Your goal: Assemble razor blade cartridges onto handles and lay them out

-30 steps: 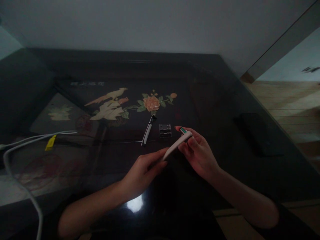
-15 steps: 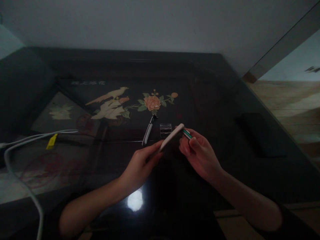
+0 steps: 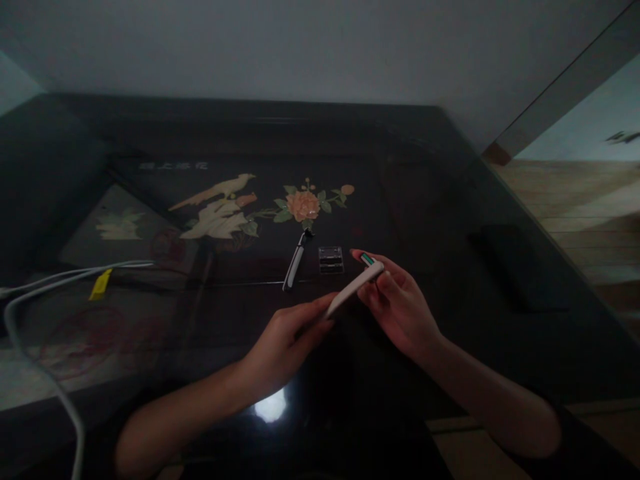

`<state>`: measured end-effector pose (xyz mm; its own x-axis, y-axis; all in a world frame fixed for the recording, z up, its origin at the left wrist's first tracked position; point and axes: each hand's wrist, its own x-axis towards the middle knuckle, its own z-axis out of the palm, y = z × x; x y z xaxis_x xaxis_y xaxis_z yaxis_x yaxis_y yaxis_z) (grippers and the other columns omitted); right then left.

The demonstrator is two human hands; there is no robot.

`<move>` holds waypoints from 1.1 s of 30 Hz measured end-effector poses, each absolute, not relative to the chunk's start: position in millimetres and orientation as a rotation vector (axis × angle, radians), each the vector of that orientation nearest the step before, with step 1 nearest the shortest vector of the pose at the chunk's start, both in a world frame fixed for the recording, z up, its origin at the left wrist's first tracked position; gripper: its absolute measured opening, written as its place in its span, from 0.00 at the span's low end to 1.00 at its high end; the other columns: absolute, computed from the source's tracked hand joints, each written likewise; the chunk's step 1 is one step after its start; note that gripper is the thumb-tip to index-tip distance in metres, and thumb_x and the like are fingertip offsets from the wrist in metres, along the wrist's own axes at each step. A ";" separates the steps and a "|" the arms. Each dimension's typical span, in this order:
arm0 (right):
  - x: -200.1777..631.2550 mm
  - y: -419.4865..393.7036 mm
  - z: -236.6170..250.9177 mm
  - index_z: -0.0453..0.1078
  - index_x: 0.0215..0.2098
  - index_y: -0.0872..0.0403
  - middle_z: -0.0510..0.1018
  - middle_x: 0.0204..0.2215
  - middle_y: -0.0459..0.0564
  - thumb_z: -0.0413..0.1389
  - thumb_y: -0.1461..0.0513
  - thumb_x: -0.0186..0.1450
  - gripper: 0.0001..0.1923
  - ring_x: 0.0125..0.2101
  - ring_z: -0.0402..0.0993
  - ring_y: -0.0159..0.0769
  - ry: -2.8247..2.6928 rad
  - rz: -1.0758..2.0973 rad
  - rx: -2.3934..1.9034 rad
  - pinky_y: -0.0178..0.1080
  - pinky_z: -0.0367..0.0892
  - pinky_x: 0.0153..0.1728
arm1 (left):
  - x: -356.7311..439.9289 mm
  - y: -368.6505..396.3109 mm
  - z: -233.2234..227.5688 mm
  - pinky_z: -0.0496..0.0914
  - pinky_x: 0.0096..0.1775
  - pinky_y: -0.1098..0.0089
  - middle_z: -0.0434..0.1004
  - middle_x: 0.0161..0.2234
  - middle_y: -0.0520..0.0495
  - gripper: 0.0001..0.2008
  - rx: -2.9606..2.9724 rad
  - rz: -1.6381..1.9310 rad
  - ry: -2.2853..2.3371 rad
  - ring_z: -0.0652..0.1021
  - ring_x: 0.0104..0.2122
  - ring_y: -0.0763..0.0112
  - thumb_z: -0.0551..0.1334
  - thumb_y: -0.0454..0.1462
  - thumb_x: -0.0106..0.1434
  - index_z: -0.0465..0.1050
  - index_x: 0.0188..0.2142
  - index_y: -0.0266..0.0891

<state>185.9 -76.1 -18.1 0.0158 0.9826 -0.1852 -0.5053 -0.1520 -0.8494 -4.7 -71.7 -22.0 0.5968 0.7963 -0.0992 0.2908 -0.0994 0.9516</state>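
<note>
My left hand [image 3: 293, 340] is closed around the lower end of a slim white handle-like bar [image 3: 355, 287], which tilts up to the right. In my right hand [image 3: 400, 300] a small razor cartridge [image 3: 369, 259] with a green strip is pinched between the fingers. The bar's upper end crosses in front of the cartridge and hides part of it; I cannot tell whether they are joined. Beyond my hands, a white and black razor handle [image 3: 296, 261] lies on the table, beside a small clear plastic case [image 3: 331, 260] with dark slots.
The dark glossy tabletop [image 3: 425, 200] carries a bird-and-flower picture [image 3: 303, 205]. White cables [image 3: 45, 370] with a yellow tag [image 3: 101, 285] run along the left. A flat dark object [image 3: 520, 268] lies at the right. A wall [image 3: 240, 50] stands behind the table.
The white bar has shifted right and slightly down, its tip now overlapping the front of the cartridge. The cartridge has moved slightly up and left in my right fingers. The plastic case is now fully visible.
</note>
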 end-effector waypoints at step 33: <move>185.2 -77.0 -18.7 0.73 0.37 0.52 0.62 0.15 0.37 0.65 0.48 0.55 0.20 0.18 0.50 0.26 -0.713 1.464 -0.919 0.37 0.43 0.21 | -3.3 -68.4 -26.3 0.48 0.19 0.78 0.53 0.21 0.59 0.29 1.001 0.513 0.799 0.55 0.18 0.83 0.62 0.46 0.64 0.64 0.61 0.37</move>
